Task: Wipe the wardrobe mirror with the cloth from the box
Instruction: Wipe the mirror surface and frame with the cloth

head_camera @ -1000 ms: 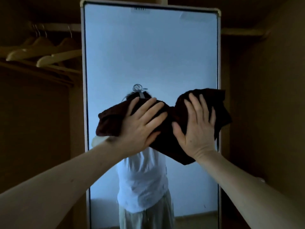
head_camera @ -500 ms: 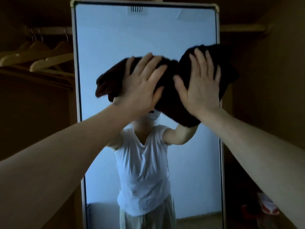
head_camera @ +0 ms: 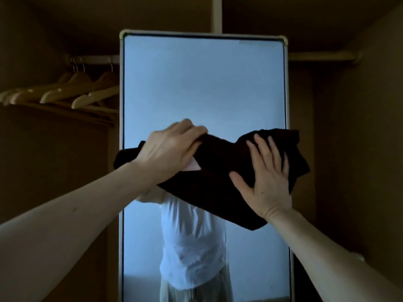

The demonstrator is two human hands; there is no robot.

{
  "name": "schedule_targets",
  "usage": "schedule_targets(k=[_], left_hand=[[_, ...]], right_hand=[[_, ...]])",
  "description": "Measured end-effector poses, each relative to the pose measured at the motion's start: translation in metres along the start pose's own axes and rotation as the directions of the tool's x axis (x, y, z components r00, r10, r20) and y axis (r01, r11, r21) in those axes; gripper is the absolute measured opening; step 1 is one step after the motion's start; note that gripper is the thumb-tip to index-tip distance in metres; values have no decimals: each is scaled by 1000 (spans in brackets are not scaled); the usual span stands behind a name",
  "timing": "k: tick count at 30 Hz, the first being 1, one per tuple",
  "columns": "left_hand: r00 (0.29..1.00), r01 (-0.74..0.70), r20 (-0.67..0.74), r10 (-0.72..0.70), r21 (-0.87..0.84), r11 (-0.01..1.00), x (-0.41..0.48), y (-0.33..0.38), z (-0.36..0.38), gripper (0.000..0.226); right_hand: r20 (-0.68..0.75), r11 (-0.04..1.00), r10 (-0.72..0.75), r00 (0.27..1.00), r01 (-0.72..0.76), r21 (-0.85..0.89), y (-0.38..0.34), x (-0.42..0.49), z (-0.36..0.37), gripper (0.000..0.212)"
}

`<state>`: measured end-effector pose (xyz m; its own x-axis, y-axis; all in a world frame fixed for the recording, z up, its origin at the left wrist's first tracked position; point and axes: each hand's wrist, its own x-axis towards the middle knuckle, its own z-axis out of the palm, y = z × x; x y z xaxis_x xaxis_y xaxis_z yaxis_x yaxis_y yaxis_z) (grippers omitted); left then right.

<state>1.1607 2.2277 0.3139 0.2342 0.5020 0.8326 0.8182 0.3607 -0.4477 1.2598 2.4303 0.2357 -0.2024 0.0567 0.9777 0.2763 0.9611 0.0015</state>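
**Cloth (head_camera: 218, 171) pressed on mirror (head_camera: 202, 83)**

Head view: the cloth is held against the middle of the mirror. Its upper edge is gripped by the curled left hand (head_camera: 168, 149). It is pressed flat by the right hand (head_camera: 268, 186), whose fingers are straight. Hangers (head_camera: 87, 94) are seen at the left.

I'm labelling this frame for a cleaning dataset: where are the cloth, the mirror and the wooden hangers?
cloth (head_camera: 218, 171), head view, on the dark middle of the fabric.
mirror (head_camera: 205, 83), head view, on the bare glass above the cloth.
wooden hangers (head_camera: 96, 97), head view, on the nearest hanger's arm.
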Motion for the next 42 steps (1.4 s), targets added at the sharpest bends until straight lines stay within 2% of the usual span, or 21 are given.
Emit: schedule_targets(k=[2, 6, 7, 9, 11, 13, 15, 17, 19, 21, 25, 28, 30, 34, 38, 40, 42], left_hand=[[997, 53, -63, -43, 156, 986, 9, -8, -5, 31], [993, -68, -61, 101, 404, 912, 19, -2, 0, 14], [996, -61, -37, 86, 441, 896, 20, 1, -1, 13], [994, 104, -11, -111, 436, 894, 20, 9, -8, 11], [930, 347, -18, -367, 370, 862, 21, 11, -11, 7], [860, 505, -71, -505, 261, 823, 21, 14, -13, 9], [816, 577, -124, -564, 161, 800, 18, 22, -9, 7], [860, 508, -133, -493, 125, 852, 7, 30, -2, 12], [941, 332, -136, -309, 205, 921, -11, 34, 10, 30], [978, 206, -91, -187, 307, 929, -20, 28, 18, 48], [973, 233, -84, -217, 357, 905, 20, 0, 19, 57], [956, 268, 11, -294, 384, 884, 56, -7, 18, 64], [955, 272, -7, -296, 410, 870, 55, -8, 25, 66], [975, 221, -74, -209, 421, 880, 17, 4, 45, 66], [995, 104, -43, -95, 393, 914, -46, 39, 68, 66], [1000, 3, 0, -3, 387, 922, -76, 55, 77, 63], [1000, -29, 6, 29, 370, 929, -82, 58, 80, 60]], right_hand=[[-41, 999, 53, 998, -53, -6, -5, 1, 4, 71], [-63, 998, 55, 996, -57, -20, -7, 0, 7, 70], [-66, 998, 49, 997, -51, -23, -6, -1, 7, 70], [-61, 999, 46, 997, -47, -24, -5, -1, 7, 70], [-54, 998, 47, 997, -49, -26, -6, 0, 7, 70], [-43, 998, 48, 998, -49, -29, -5, -1, 8, 70], [-39, 998, 50, 998, -51, -42, -6, -1, 8, 71], [-34, 996, 63, 997, -64, -55, -9, 1, 7, 72], [-26, 993, 105, 994, -106, -45, -17, 6, 5, 76], [-25, 988, 155, 988, -155, 0, -23, 19, 0, 80], [-41, 984, 170, 985, -167, 63, -20, 74, -12, 83], [-72, 990, 139, 988, -141, -11, -14, 112, -16, 81], [-90, 992, 104, 990, -109, -60, -11, 117, -15, 77], [-115, 993, 1, 993, -14, -119, -1, 86, -8, 74], [-65, 993, -34, 997, 27, -112, 5, -1, 6, 71], [-12, 987, -109, 994, 107, -117, 10, -42, 11, 71], [11, 979, -164, 986, 164, -117, 17, -51, 13, 70]])
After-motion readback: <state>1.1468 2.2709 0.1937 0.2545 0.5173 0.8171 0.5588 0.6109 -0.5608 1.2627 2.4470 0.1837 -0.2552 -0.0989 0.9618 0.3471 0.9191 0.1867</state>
